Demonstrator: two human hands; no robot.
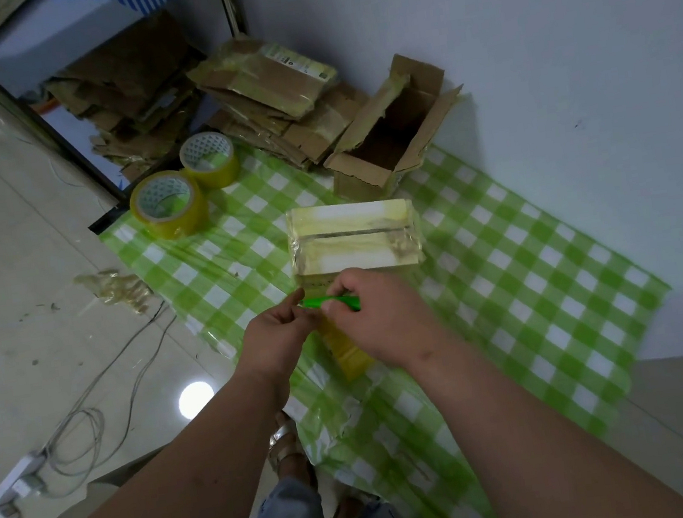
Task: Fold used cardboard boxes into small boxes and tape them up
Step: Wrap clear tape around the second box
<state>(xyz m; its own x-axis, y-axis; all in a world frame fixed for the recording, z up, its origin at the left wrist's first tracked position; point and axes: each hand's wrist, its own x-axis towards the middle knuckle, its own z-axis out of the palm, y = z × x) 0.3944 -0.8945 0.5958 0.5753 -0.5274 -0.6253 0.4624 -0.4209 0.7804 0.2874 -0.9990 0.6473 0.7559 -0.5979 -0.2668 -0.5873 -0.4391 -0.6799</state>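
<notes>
Taped box (353, 237): middle of the green-checked sheet (549, 266), closed, wrapped in yellowish tape, just beyond both hands.
Right hand (386, 318): fingers curled round a green cutter (332, 302), gripping it just near of the taped box.
Left hand (274, 337): beside the right one, fingers bent, fingertips at the cutter's left end — whether pinching anything, cannot tell.
Tape roll under the hands (350, 353): yellow, partly hidden by the right hand, lying on the sheet.
Open box (390, 135): far side of the sheet by the wall, flaps up, interior showing.
Flattened cardboard (266, 95): stacked at the far edge, left of the open box, more piled behind it.
Two tape rolls (170, 205): yellow, far left corner of the sheet, touching one another.
Crumpled tape scrap (117, 286): on the floor, left of the sheet.
Cables and power strip (10, 493): near left, on the floor.
Legs: denim and sandalled feet at the near edge — between the forearms.
</notes>
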